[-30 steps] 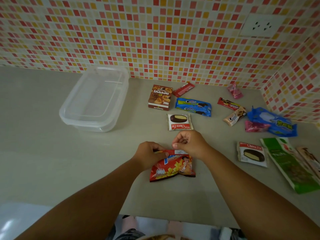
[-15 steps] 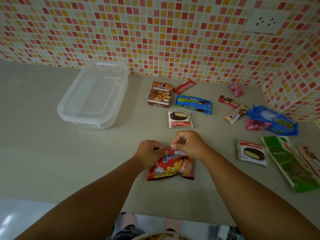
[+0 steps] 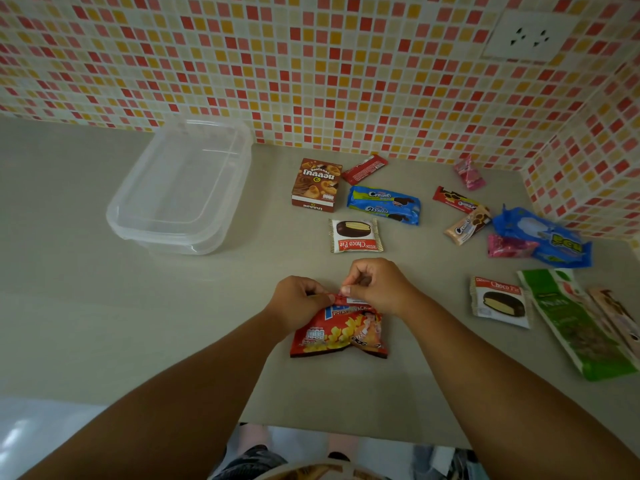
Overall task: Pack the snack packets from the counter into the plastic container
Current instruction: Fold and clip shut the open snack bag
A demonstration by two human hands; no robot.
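Little has shifted since a second ago: my left hand [image 3: 298, 303] and right hand [image 3: 375, 284] still pinch the red potato-snack packet's [image 3: 341, 332] top edge on the counter [image 3: 86, 323], first pickup pending—lift next toward the empty plastic container [image 3: 180, 188].

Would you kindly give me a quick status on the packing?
Both hands pinch red snack bag by its top edge. Container holds no packets, lid on. Path to it unobstructed.
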